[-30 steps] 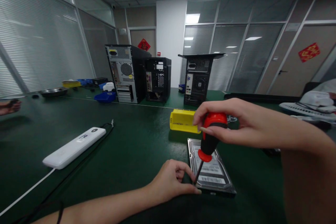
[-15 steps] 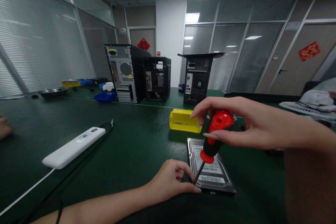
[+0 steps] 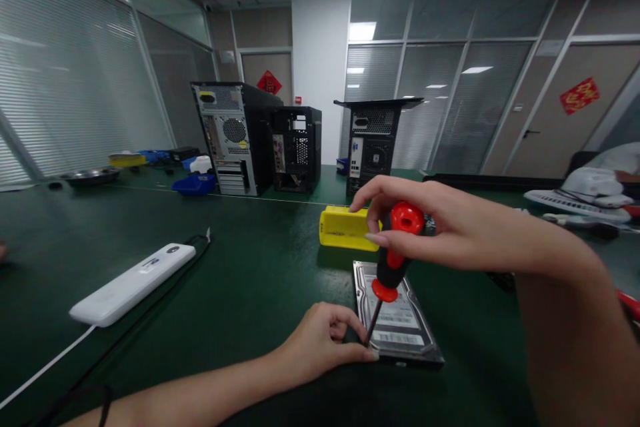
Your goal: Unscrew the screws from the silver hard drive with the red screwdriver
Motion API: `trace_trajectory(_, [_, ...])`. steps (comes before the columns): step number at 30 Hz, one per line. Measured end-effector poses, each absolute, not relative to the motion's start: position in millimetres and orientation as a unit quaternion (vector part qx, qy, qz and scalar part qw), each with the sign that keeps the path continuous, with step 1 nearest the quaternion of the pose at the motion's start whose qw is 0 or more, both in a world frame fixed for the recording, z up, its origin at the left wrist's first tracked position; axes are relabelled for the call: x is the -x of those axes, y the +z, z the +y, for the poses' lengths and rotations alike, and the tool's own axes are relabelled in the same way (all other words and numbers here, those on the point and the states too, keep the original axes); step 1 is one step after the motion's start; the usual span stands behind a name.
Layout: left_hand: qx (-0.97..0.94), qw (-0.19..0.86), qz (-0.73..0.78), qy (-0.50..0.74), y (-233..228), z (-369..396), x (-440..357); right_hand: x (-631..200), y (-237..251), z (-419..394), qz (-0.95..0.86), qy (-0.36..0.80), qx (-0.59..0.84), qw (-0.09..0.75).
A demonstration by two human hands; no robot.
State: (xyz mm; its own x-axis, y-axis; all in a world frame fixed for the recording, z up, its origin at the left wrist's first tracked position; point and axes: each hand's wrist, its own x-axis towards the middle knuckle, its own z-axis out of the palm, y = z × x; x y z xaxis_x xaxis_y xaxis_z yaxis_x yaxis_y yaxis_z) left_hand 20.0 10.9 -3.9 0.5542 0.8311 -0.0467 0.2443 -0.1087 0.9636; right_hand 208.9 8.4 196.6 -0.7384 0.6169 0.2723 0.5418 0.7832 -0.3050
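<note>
My right hand point(image 3: 425, 217) grips the red-and-black handle of a screwdriver point(image 3: 393, 267) between thumb and curled fingers. The shaft slants down to the near left corner of a hard drive point(image 3: 400, 330), which lies label side up on the green table. At that same corner, my left hand point(image 3: 333, 337) pinches with thumb and index finger around the screwdriver's tip, holding the drive's edge. The exact point where the tip meets the drive is hidden by the fingers. Just behind the drive sits a yellow bin point(image 3: 345, 237) on its side, partly covered by my right fingers.
A white power strip point(image 3: 135, 283) with its cable lies to the left. Computer cases point(image 3: 235, 140) stand at the back, with a blue bin point(image 3: 194, 185) beside them. A metal dish point(image 3: 90, 177) is at far left, and a white keyboard point(image 3: 575, 205) at right.
The screwdriver handle has turned a little in my right hand and stands slightly more upright. My left hand keeps its place at the drive's corner. The view has shifted slightly.
</note>
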Motion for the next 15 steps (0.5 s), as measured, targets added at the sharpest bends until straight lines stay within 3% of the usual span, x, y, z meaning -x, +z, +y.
trace_trajectory(15, [-0.687, 0.549, 0.392, 0.27, -5, 10, -21, -207, 194, 18, -0.903, 0.344, 0.176, 0.19])
